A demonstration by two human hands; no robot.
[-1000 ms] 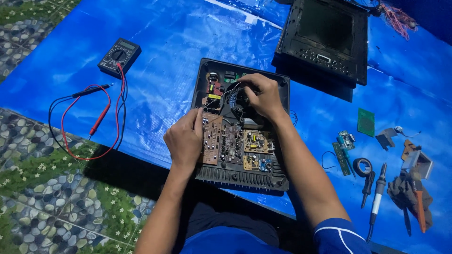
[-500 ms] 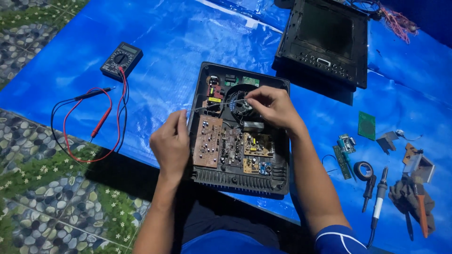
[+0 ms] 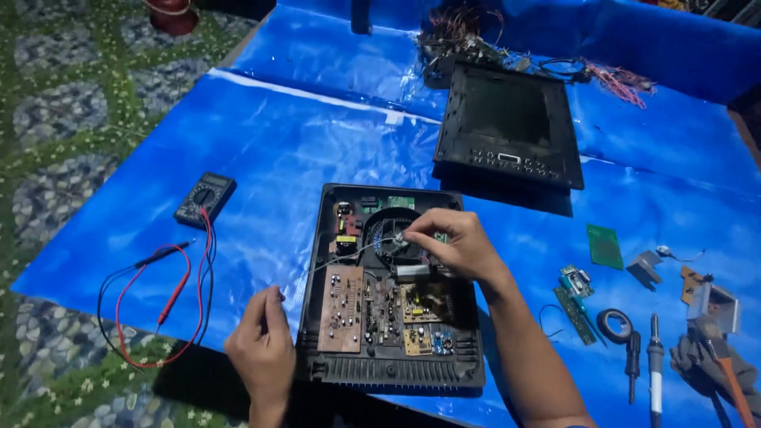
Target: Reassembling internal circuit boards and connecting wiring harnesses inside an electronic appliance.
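clearly, the opened black appliance base (image 3: 390,285) lies flat at the lower centre of the frame, on the blue tarp (image 3: 317,135), so its circuit boards (image 3: 380,309) face up to the person. the right hand (image 3: 456,246) is over the round fan part, fingers pressed together and pinching one end of a thin silver wire (image 3: 349,255). the left hand (image 3: 263,349), at the lower left of the base, pinches the other end, so the wire is stretched between them. the black top cover (image 3: 511,127) rests apart at the upper right. a multimeter (image 3: 204,200) with red and black leads lies at the left. no label is readable.
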